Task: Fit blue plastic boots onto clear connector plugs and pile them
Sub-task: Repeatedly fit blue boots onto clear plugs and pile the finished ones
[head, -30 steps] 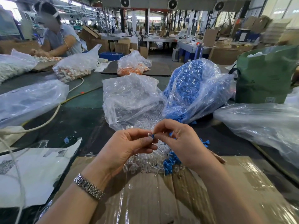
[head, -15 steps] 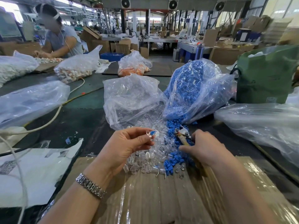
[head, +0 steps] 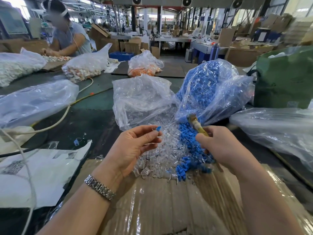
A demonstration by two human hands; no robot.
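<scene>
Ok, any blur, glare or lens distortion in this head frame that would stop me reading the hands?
Head view: wide-angle bending at the edges; the far right background is smeared. The right hand and its tool are motion-blurred. The left hand and the booted plug it pinches are sharp. Glare streaks the taped cardboard.

Factory floor: workbenches (head: pixel 94 114), cardboard boxes (head: pixel 227 37), bagged parts (head: pixel 210 85).

A long factory hall stretches away, daylight pouring through tall windows (head: pixel 288 7) on the right. Round fans (head: pixel 186 1) hang from an overhead beam. Dark pillars (head: pixel 159 17) stand down the middle among tables and stacked cardboard boxes (head: pixel 227 37). Another person (head: pixel 67 38) sits at the dark green worktop (head: pixel 94 100).
</scene>
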